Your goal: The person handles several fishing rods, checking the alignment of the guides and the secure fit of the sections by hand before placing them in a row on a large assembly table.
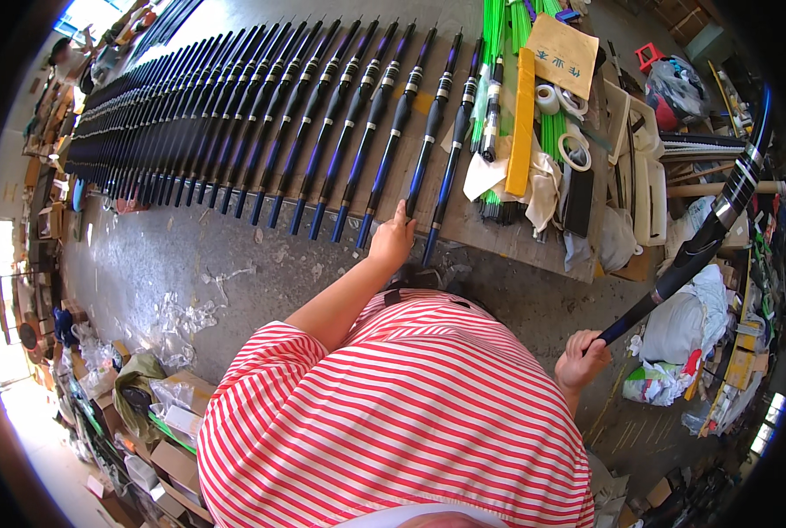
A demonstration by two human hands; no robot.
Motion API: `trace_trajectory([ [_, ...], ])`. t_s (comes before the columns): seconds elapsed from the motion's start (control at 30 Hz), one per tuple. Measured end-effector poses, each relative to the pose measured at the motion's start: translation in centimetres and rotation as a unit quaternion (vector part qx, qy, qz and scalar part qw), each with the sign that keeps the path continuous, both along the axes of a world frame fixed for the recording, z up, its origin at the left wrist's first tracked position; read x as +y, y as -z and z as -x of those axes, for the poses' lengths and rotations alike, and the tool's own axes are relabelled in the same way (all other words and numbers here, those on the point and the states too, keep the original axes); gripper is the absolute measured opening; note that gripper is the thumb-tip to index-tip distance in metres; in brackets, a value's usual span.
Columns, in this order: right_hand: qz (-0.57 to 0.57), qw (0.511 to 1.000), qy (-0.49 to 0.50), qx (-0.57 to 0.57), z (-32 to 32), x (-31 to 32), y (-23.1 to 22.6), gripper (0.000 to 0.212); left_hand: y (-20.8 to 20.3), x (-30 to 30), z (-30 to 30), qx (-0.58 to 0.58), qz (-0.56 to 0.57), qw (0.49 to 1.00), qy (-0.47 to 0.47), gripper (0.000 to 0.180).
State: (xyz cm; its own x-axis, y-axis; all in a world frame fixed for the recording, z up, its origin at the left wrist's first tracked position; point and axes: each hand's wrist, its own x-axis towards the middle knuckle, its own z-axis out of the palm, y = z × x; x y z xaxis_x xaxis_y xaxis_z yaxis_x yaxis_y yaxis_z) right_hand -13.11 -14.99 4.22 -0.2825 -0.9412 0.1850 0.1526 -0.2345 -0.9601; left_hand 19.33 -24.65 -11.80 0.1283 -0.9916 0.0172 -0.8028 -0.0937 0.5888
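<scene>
Many dark blue and black fishing rods point(322, 141) lie side by side in a long row on the table, their butt ends overhanging its near edge. My left hand point(394, 239) is closed round the butt end of one rod point(420, 167), second from the row's right end; the hand covers that end. Off to the right, my right hand point(582, 359) grips the lower end of another fishing rod point(696, 251). This one is tilted up and away to the right, clear of the table, with silver rings on its upper part.
Right of the row, the wooden table point(547, 255) bears bright green rods point(493, 35), a yellow bar point(521, 123), a brown paper booklet point(562, 55), tape rolls point(574, 151) and cloth. Stuffed bags point(674, 330) stand on the floor at right. Cardboard boxes point(180, 471) crowd the lower left.
</scene>
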Motion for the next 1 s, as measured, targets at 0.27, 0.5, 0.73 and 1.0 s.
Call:
trace_trajectory([
  [0.27,-0.002,1.0,-0.009,-0.011,-0.5,-0.1,0.3,0.04,-0.9,0.0,0.5,-0.009,-0.015,1.0,0.006,0.05],
  [0.5,-0.013,0.999,0.003,-0.031,-0.5,0.1,0.8,0.041,-0.6,0.0,0.7,0.006,-0.014,1.0,-0.015,0.051],
  [0.73,-0.016,1.0,-0.019,-0.016,-0.2,0.3,0.6,0.039,-5.2,0.0,0.4,-0.14,-0.144,0.979,0.017,0.058],
  [1.0,-0.018,0.999,0.003,-0.039,-0.2,0.4,0.5,0.041,-3.7,-0.1,-4.8,-0.241,-0.132,0.961,-0.007,0.051],
])
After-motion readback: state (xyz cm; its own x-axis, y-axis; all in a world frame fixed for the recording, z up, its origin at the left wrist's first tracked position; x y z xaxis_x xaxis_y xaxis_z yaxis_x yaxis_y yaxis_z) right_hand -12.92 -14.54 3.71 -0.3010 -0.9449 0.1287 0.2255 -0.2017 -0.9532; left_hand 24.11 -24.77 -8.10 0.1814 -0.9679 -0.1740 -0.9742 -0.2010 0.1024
